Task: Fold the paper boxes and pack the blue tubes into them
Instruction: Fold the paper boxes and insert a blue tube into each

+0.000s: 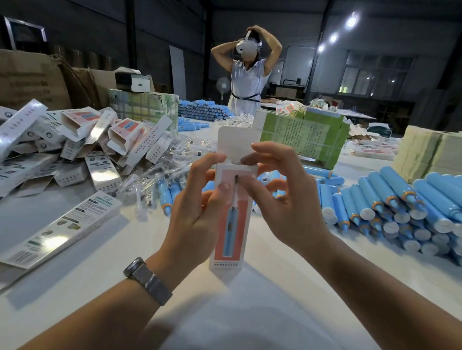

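Hands (238,201) round box (230,231), tubes (417,215) beside.

Both forearms are bare, with no sleeves in view. The left wrist carries a watch (134,267) with a dark case on a grey woven metal mesh band (151,284). The left hand (197,216) and right hand (286,205) wear no gloves or rings.

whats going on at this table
A person is folding a paper box, held upright over the white table. The left hand grips its side, and the right hand works the open top flap. Blue tubes are stacked at right, a pile of boxes lies at left, and one long box lies alone in front of the pile. No tube is in hand yet. Another person stands across the table.
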